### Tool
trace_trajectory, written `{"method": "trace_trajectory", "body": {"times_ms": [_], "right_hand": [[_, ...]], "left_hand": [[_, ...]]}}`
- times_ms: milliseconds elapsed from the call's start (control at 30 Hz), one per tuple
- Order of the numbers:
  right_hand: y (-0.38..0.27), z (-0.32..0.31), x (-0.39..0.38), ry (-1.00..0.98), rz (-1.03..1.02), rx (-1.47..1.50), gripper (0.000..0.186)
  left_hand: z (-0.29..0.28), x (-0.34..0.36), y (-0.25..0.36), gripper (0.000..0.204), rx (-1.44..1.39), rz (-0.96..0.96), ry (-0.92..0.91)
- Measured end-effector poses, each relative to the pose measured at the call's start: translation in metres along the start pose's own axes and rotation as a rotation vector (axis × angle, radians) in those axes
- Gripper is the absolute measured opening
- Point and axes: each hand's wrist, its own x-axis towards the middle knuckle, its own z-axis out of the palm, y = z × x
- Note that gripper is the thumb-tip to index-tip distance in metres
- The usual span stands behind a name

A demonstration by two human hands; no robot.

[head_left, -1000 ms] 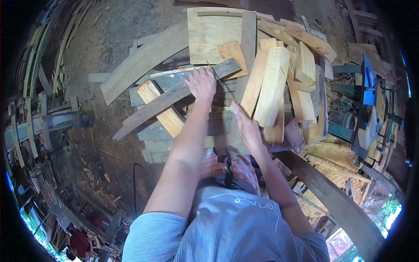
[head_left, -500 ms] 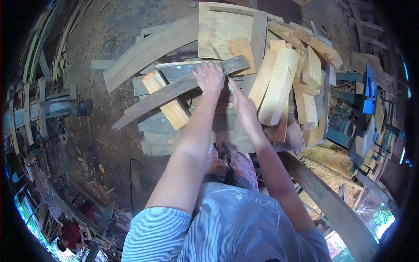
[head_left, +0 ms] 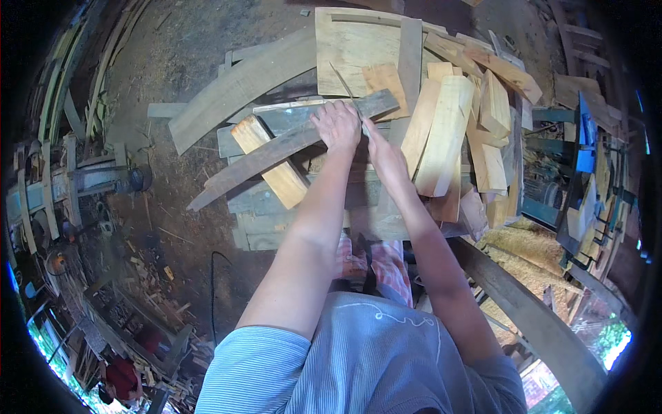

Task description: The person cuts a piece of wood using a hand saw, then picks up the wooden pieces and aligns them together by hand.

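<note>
Dark plank [head_left: 276, 150] is lying aslant over the worktop [head_left: 258, 238], and a pale block [head_left: 283, 183] is passing crosswise under it. Then the right hand [head_left: 387, 162] is gripping the saw [head_left: 342, 79], its fingers closed around the handle (which is mostly hiding inside). Just beyond, the left hand [head_left: 338, 126] is pressing on the plank; whether its fingers are gripping the edge, I cannot tell. To the right, pale pieces [head_left: 445, 134] are lying heaped; farther, a flat board [head_left: 355, 48] is resting.

Place: woodworking workshop
Wood blocks [head_left: 446, 134]: piled right of the fingers [head_left: 336, 108]
Sawdust [head_left: 525, 246]: heaped, lower right of them
</note>
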Motion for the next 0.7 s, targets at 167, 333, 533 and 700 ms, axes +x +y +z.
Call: {"method": "trace_trajectory", "body": {"times_ms": [167, 333, 533, 700], "right_hand": [[0.029, 0.019, -0.046, 0.189, -0.224, 0.12, 0.041], [0.006, -0.005, 0.003, 0.047, -0.102, 0.003, 0.048], [0.027, 0.01, -0.058, 0.062, -0.151, 0.101, 0.05], [0.017, 0.001, -0.047, -0.048, -0.014, 0.019, 0.047]], "left_hand": [[-0.007, 0.0, -0.013, 0.025, 0.042, -0.031, 0.037], [-0.002, 0.002, 0.003, 0.027, 0.032, 0.003, 0.023], [-0.002, -0.004, -0.011, 0.029, 0.085, 0.01, 0.057], [0.005, 0.012, -0.002, 0.03, 0.127, -0.038, 0.084]]}}
